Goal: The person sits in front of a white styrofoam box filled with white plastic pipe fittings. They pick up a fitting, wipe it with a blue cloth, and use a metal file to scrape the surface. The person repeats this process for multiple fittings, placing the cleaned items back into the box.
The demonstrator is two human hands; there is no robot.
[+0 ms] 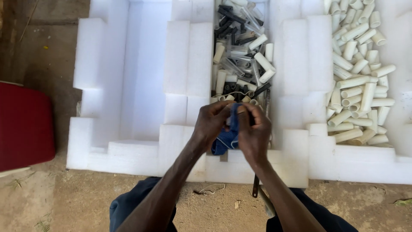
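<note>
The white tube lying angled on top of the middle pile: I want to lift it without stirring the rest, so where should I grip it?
Grip the white tube across its middle, from above. It lies flat and diagonal on top of the mixed pile, its round sides exposed; foam walls make a side approach awkward.

Foam, plastic, cloth and dirt

The white tray (146, 77) looks like matt foam; the cream tubes (358, 86) and the mixed clear and black tubes (242, 56) look like smooth plastic; the blue cloth (227, 137) is soft fabric; the ground (77, 202) is rough dirt.
</note>
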